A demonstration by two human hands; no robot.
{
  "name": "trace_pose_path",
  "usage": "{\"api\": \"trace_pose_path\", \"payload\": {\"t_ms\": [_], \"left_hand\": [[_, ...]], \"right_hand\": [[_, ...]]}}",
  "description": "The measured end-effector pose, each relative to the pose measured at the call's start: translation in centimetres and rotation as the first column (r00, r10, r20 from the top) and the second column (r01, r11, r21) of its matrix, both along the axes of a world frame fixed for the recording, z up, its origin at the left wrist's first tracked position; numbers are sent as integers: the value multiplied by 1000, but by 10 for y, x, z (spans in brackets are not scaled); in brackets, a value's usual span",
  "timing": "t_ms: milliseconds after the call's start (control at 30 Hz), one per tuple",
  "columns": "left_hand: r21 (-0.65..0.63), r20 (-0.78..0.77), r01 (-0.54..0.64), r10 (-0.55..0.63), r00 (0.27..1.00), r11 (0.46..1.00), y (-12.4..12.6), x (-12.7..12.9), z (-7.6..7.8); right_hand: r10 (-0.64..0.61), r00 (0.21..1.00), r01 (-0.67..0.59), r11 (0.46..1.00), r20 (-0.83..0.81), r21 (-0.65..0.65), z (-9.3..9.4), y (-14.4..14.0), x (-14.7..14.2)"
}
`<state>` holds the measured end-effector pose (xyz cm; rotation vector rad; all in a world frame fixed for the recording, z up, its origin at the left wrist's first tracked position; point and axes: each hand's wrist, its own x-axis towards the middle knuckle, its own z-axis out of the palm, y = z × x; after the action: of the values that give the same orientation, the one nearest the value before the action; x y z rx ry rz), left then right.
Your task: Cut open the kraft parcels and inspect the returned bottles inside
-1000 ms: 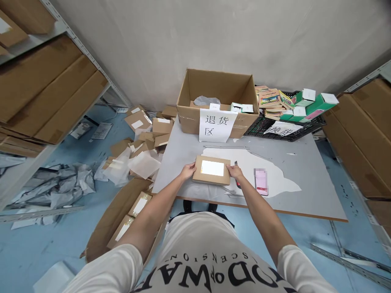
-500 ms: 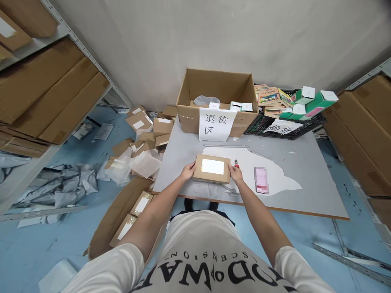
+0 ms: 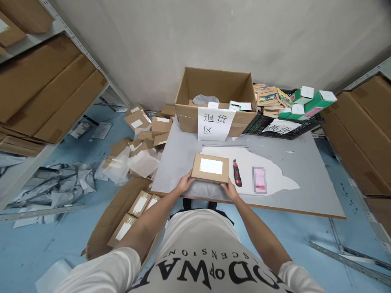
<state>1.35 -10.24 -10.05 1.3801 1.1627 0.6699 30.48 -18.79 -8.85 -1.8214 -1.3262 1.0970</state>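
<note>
A left hand [image 3: 184,183] and a right hand [image 3: 230,190], each grip closed on a near corner, hold a flat, brown cardboard box [image 3: 210,178] with a white paper label [image 3: 211,166] at the front of a grey-topped desk [image 3: 308,179]. The box appears shut, no cut yet made in the sides that show, with a red-and-black utility knife [image 3: 237,174] lying to its right; farther back, a large, open brown cardboard carton [image 3: 187,121] with a white paper sign [image 3: 215,125] contains small white-and-green boxes [image 3: 240,106].
</note>
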Motion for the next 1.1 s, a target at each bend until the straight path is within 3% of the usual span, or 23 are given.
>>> {"api": "trace_pose_path", "payload": {"t_ms": [133,233,467,600,800,1100], "left_hand": [[16,-36,-11,12,999,1000,0,5,6],[46,-87,-6,10,996,999,4,4,22],[187,-301,61,-2,954,981,38,4,82],[205,-381,41,41,924,978,64,13,102],[99,-460,-6,51,886,995,80,23,95],[15,-478,-67,66,876,998,93,28,80]], "right_hand": [[1,998,1,999,60,-32,5,5,-4],[31,993,-28,999,112,-32,18,10,2],[139,951,-134,990,275,-38,84,64,27],[171,949,-139,981,267,-133,108,100,41],[12,1000,-16,937,-14,-348,94,118,42],[-40,998,52,924,40,-378,73,125,38]]}}
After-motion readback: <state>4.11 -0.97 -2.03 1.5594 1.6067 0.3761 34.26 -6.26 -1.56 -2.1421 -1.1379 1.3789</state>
